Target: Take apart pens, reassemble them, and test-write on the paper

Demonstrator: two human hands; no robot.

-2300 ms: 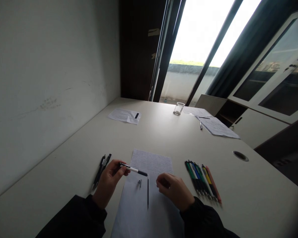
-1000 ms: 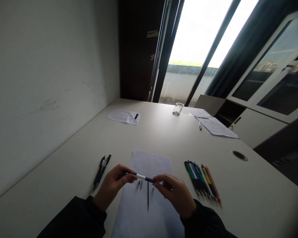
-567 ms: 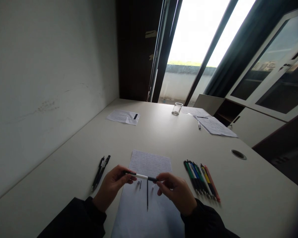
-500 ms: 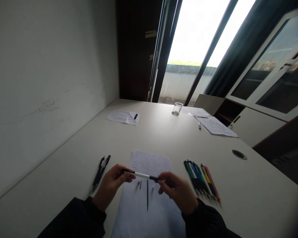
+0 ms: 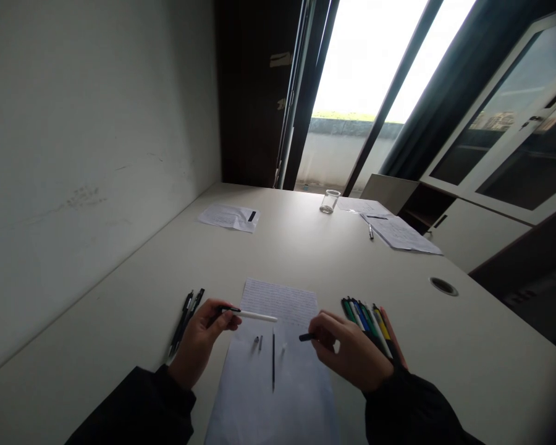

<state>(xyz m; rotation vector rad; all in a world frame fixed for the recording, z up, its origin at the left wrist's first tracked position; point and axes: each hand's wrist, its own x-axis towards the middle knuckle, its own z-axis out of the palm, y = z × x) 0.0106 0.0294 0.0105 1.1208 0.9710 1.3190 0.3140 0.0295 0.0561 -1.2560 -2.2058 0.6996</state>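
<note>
My left hand (image 5: 207,334) pinches a white pen barrel (image 5: 258,316) by its black clip end, its other end pointing right over the paper. Held in my right hand (image 5: 345,346) is a short black pen grip (image 5: 307,337), apart from the barrel. Beneath them lies a sheet of paper (image 5: 278,300) with writing on its upper part. On it rest a dark ink refill (image 5: 273,361), a small pointed tip piece (image 5: 256,340), a thin piece that looks like a spring (image 5: 260,343) and a small whitish piece (image 5: 284,348).
Two black pens (image 5: 185,321) lie left of my left hand. A row of coloured pens (image 5: 368,321) is partly behind my right hand. Farther off are a glass jar (image 5: 329,201), a crumpled sheet (image 5: 229,217), a paper stack (image 5: 403,233) and a cable hole (image 5: 443,286).
The black grip has come off the white barrel. My right hand has moved right with the grip, while my left hand keeps the barrel.
</note>
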